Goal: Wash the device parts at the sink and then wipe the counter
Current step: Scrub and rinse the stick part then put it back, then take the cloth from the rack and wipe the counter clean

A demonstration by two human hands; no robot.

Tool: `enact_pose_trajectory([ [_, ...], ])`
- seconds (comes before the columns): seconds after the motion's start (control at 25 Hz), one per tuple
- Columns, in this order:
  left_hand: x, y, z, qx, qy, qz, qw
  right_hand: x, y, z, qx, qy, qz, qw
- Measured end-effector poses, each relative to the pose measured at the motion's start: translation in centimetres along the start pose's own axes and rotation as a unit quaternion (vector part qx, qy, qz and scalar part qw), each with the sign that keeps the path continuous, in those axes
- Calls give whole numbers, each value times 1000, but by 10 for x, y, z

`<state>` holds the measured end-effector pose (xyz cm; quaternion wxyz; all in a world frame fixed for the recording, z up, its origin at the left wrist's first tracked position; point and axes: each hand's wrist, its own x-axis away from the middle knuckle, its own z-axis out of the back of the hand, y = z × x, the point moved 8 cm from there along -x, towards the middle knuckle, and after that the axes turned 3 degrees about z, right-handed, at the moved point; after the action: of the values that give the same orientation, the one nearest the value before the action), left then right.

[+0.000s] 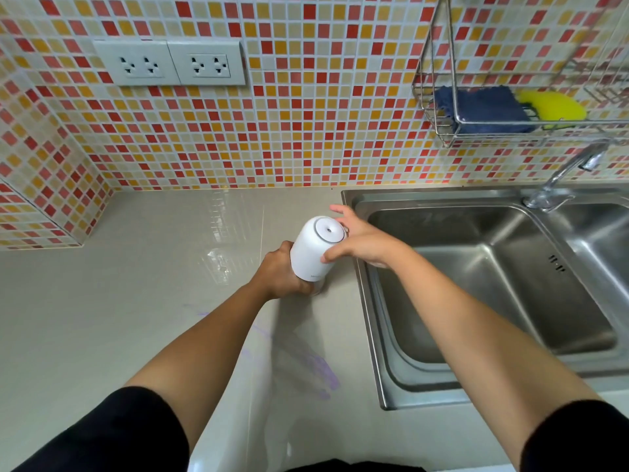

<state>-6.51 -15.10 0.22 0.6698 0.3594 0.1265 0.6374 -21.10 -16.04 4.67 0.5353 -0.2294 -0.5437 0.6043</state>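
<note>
A white cylindrical device (315, 248) with a round grey-ringed top and a small hole stands on the beige counter (136, 301), just left of the steel sink (476, 284). My left hand (280, 272) grips its lower part near the clear base. My right hand (357, 238) holds the upper white part from the right side, thumb in front and fingers spread behind. The device leans slightly towards me. Purple marks (323, 373) streak the counter in front of the device.
A wire rack (439, 127) on the tiled wall holds a blue cloth (483, 107) and a yellow sponge (554, 105). The tap (561, 175) stands behind the sink. Two double sockets (170, 63) sit on the wall at the left.
</note>
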Motion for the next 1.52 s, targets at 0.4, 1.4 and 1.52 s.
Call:
enact_pose_trajectory([
  [0.4,3,-21,-15,131,13,-2,991,21,2,-5,3,195,126,973],
  [1.4,1,-28,-16,61,3,-28,998,3,37,-23,38,167,78,982],
  [1.52,1,-27,-14,38,-13,-36,999,3,40,-25,45,165,78,982],
])
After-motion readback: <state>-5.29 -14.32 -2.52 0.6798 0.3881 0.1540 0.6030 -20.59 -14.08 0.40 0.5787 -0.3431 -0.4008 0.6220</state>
